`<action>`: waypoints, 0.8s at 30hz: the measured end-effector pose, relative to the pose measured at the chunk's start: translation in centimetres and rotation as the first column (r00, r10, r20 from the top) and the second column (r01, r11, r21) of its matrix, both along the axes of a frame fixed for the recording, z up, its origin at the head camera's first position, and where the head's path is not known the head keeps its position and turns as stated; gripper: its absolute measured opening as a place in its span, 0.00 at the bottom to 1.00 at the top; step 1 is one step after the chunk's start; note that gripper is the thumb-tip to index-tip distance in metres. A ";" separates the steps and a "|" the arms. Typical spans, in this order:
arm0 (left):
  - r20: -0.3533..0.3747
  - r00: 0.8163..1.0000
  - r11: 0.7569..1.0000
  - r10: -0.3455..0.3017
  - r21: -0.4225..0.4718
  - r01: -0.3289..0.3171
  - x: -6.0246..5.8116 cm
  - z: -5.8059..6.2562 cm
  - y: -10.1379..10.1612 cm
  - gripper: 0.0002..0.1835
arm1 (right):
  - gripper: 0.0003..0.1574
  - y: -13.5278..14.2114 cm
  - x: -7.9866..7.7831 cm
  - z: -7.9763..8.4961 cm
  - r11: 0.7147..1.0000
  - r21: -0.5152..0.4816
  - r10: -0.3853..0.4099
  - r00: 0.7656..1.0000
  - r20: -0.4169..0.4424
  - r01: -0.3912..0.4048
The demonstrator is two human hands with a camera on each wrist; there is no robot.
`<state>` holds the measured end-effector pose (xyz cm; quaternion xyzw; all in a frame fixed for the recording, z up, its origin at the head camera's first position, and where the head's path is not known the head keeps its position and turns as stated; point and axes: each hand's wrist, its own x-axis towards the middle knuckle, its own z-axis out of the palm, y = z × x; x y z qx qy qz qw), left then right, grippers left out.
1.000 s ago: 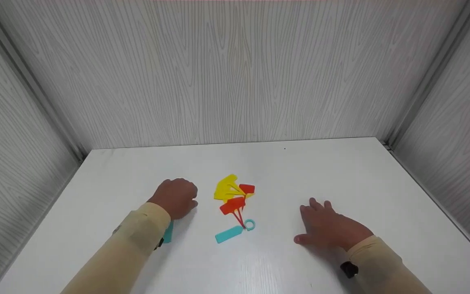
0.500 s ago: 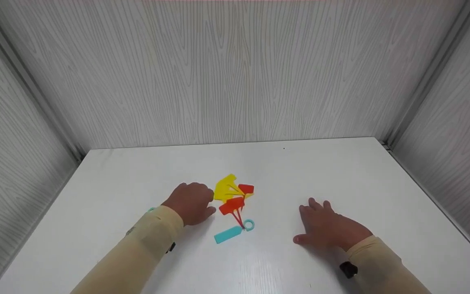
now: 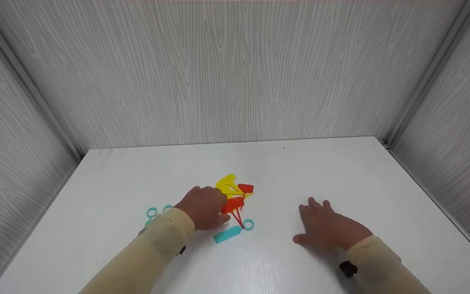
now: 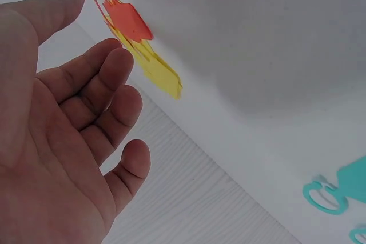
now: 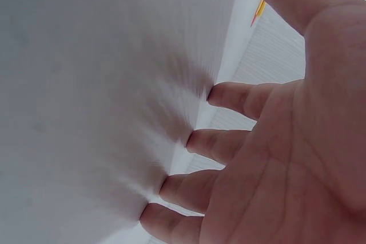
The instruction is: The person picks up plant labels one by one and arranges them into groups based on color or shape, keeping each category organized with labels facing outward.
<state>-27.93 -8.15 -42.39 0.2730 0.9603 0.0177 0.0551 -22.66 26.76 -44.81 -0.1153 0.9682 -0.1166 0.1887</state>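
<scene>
Nearest to you are your two pale sleeves, with a small black object at the right wrist, all above the white table. On this table, between your hands, lies one turquoise tag with a ring at its end. Your right hand is well apart from the tags; its fingers are spread wide, the tips rest on the surface, and it holds nothing. To the left, two turquoise rings show beside your left cuff, and the sleeve hides part of what belongs to them. Your left hand is palm inward above the pile, its fingers loosely bent, the space between thumb and fingers rather wide, and nothing is in the grip. Whether a fingertip touches the pile, I cannot tell. Just beside these fingers lies a red tag, whose thin stems run back toward the turquoise one. A little farther lie the yellow tags, overlapping each other, and at their right side a second red tag. Behind everything stands the grey wood-grain wall
</scene>
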 end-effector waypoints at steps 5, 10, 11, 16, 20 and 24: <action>0.004 0.999 0.999 -0.036 0.009 0.036 0.2 -0.3 1.3 0.19 | 0.63 -0.1 -0.2 -0.1 1.000 0.012 0.003 1.000 0.001 -0.003; -0.011 0.996 0.996 -0.086 0.014 0.086 0.6 -0.7 2.4 0.22 | 0.62 -0.2 -0.1 0.0 1.000 0.021 -0.010 1.000 0.005 0.010; -0.012 0.995 0.995 -0.095 0.014 0.096 0.7 -0.7 2.7 0.22 | 0.62 -0.3 0.0 0.1 1.000 0.024 -0.013 1.000 0.008 0.013; -0.002 0.991 0.991 -0.131 -0.002 0.131 0.9 -0.9 4.0 0.21 | 0.61 -0.3 0.2 0.2 0.999 0.041 -0.019 1.000 0.014 0.019; -0.002 0.987 0.987 -0.158 -0.033 0.158 0.9 -1.2 4.5 0.21 | 0.62 -0.3 0.2 0.1 0.999 0.038 -0.033 0.999 0.019 0.033; 0.012 0.986 0.986 -0.165 -0.036 0.165 0.9 -1.3 4.9 0.21 | 0.63 -0.1 0.1 0.0 0.999 0.018 -0.030 0.999 0.016 0.030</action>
